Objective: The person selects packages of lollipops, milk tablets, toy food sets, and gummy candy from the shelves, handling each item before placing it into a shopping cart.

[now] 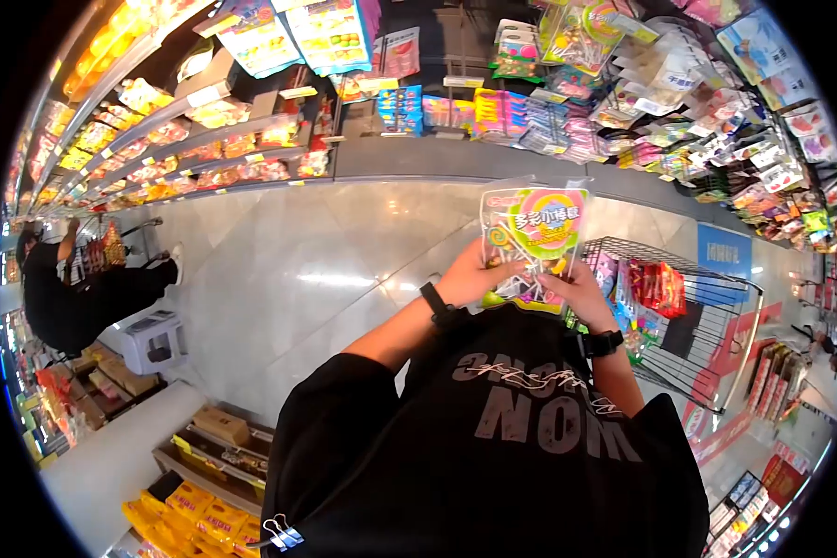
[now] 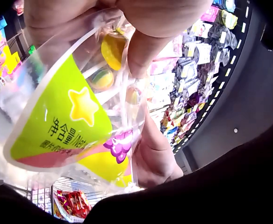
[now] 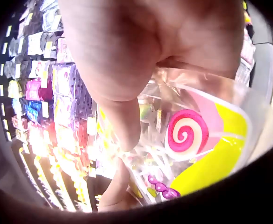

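A clear, colourfully printed bag of lollipops is held upright in front of the chest. My left hand grips its left side, thumb across the front. The right hand grips the opposite side, its thumb over the front too. Through the clear film in the left wrist view, white sticks and round candies show beside the green printed panel. A pink swirl is printed on the bag in the right wrist view. The fingers behind the bag are mostly hidden.
To the right of the bag stands a wire shopping cart with red packets and other bags inside. Shelves of hanging packets line the aisle ahead. Another person is at the far left, near a pale stool.
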Available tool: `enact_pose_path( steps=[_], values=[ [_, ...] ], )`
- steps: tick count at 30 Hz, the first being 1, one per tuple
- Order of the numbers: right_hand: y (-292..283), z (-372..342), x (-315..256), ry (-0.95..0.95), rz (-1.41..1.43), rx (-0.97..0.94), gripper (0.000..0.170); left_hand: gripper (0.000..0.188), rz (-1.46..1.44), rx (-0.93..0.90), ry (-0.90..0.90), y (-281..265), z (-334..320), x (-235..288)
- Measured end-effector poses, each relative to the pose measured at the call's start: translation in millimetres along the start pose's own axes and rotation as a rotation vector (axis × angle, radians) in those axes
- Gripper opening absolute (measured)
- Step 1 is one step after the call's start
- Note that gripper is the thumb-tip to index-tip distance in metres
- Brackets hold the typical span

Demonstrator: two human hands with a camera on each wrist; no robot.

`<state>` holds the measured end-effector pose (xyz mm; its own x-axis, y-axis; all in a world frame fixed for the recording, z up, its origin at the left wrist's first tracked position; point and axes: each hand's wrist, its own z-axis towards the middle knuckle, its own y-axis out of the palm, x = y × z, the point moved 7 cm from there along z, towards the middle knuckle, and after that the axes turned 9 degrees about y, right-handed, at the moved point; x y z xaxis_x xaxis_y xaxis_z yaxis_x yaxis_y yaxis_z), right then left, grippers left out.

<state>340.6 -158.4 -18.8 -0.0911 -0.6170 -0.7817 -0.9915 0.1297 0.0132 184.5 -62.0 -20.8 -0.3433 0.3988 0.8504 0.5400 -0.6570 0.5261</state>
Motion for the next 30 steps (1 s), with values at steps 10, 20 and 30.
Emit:
enact_pose_path(
  steps=[10, 20, 30],
  values=[
    [-40, 31, -24, -0.07, 0.101, 0.175, 0.019, 0.033, 0.07, -0.061, -0.017, 1, 70, 7],
    [-157, 104, -89, -0.121, 0.243, 0.097, 0.017, 0.03, 0.277, 0.202, -0.017, 22, 211, 11],
    [-242, 177, -161, -0.316, 0.117, 0.102, 0.031, 0.029, 0.485, 0.362, 0.072, 8, 308, 0]
  ],
)
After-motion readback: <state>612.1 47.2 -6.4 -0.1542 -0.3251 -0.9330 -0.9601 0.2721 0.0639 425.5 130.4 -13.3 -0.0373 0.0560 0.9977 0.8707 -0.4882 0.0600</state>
